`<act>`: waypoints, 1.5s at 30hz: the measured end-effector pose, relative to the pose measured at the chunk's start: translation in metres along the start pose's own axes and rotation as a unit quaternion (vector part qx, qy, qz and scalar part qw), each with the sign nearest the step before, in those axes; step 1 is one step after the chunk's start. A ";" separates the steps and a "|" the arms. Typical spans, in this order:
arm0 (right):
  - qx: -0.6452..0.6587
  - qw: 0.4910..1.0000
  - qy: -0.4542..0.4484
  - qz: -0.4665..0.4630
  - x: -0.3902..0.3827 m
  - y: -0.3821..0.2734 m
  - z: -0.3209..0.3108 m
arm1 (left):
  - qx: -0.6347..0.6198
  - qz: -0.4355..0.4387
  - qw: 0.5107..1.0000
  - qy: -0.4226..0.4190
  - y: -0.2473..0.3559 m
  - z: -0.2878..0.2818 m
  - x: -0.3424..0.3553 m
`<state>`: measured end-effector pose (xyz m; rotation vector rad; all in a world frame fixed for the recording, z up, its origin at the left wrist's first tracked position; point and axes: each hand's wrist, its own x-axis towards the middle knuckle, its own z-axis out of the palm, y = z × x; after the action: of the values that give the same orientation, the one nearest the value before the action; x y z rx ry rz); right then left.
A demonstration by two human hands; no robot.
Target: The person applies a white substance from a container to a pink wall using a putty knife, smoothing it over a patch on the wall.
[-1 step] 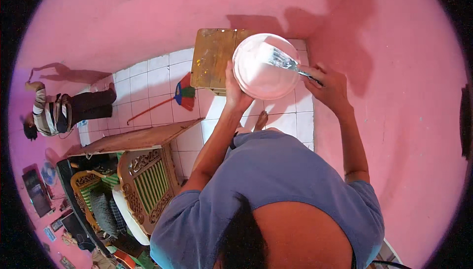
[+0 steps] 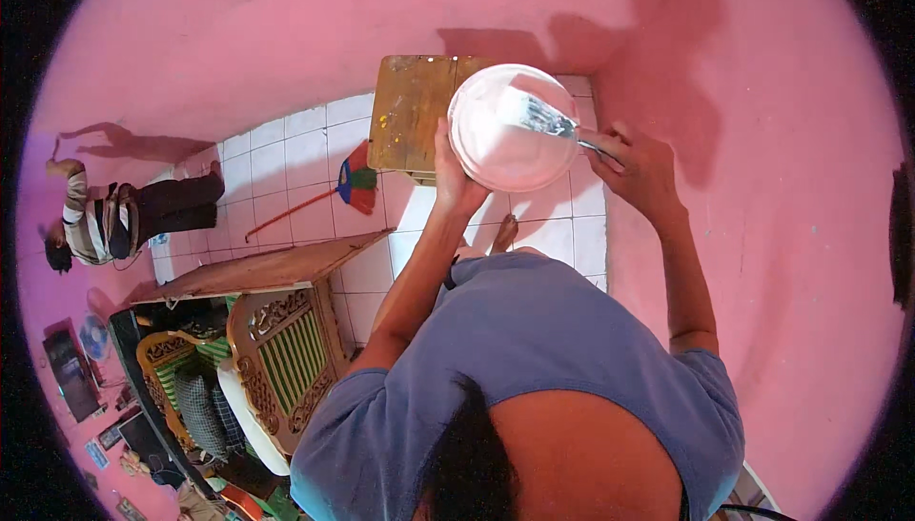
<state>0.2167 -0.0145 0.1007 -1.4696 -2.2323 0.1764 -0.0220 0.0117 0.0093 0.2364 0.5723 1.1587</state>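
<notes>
The left hand (image 2: 456,178) is gripping the near-left rim of a round white bucket (image 2: 515,130) holding pale pink paint, its grip wrapping the edge with the fingers curling under and out of sight, and it is holding the bucket up in front of the pink wall (image 2: 286,25), above a small wooden stool (image 2: 410,111) standing on the white tiled floor (image 2: 305,168). The right hand (image 2: 640,170) is pinching the handle of a paintbrush (image 2: 548,121), its grip closing tight around the handle, while the brush's bristles are lying over the paint inside the bucket, toward its right side. Both bare forearms are reaching up from a blue shirt (image 2: 534,349). On the floor left of the stool a colourful hand fan with a long thin stick (image 2: 355,183) is lying flat. Nearer the lower left, a wooden surface (image 2: 257,268) is standing beside a carved wooden chair with green striped slats (image 2: 286,359). At the far left another person in a striped top and dark trousers (image 2: 114,221) is standing against the wall, well apart from the bucket.
</notes>
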 end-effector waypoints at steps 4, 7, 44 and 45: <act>-0.078 0.996 0.002 -0.049 -0.002 0.002 -0.015 | -0.042 -0.006 0.999 -0.005 0.002 -0.004 0.003; -0.038 0.999 0.012 0.015 -0.003 0.002 -0.020 | -0.036 0.005 0.999 0.013 0.004 0.004 0.004; 0.276 0.957 -0.002 0.090 0.042 0.034 -0.025 | -0.165 0.035 0.985 -0.040 0.014 0.029 0.033; 0.255 0.964 0.056 0.047 0.042 0.042 -0.030 | -0.215 0.038 0.974 -0.056 0.017 0.032 0.035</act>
<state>0.2518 0.0370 0.1257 -1.2610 -1.8410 0.6324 -0.0090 0.0537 0.0331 -0.0484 0.2044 1.3037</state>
